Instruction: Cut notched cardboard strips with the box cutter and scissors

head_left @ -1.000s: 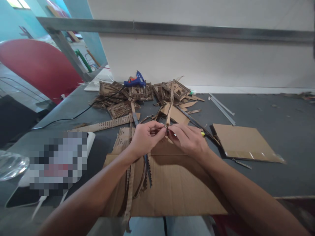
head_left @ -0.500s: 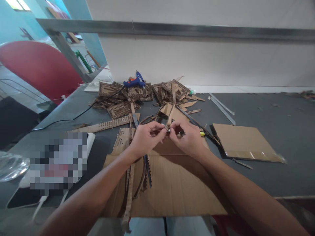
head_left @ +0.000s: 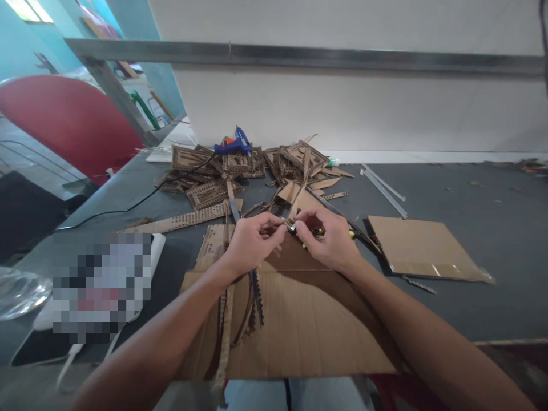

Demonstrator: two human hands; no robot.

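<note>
**Left hand (head_left: 253,240) and right hand (head_left: 327,238) meet at a thin brown corrugated cardboard strip (head_left: 296,204)**

The strip's near end is at the fingertips, above the far part of a large, creased brown cardboard sheet (head_left: 317,325); its other end reaches toward a heap of brown corrugated cardboard panels (head_left: 207,193). The left hand's thumb and forefinger are together, clamped on the near end. The right hand's thumb and forefinger curl around the same spot, beside a small shiny silvery piece (head_left: 292,227); whether they are closed on either item cannot be told. A yellow-and-black tool (head_left: 351,234) is partly hidden behind the right hand.

More cardboard strips (head_left: 226,342) lie over the sheet's left side. A blue glue gun with an orange part (head_left: 234,145) rests on the heap, its black cable (head_left: 128,209) running left across the dark grey table (head_left: 483,228). To the right are two narrow pale grey strips (head_left: 386,196) and a flat tan cardboard piece with clear tape along its near edge (head_left: 423,245). At the left lies a white device (head_left: 157,245), its top pixelated, so any writing there is unreadable. Lettering on the small white-and-green tube (head_left: 333,162) behind the heap is too small to read.
</note>
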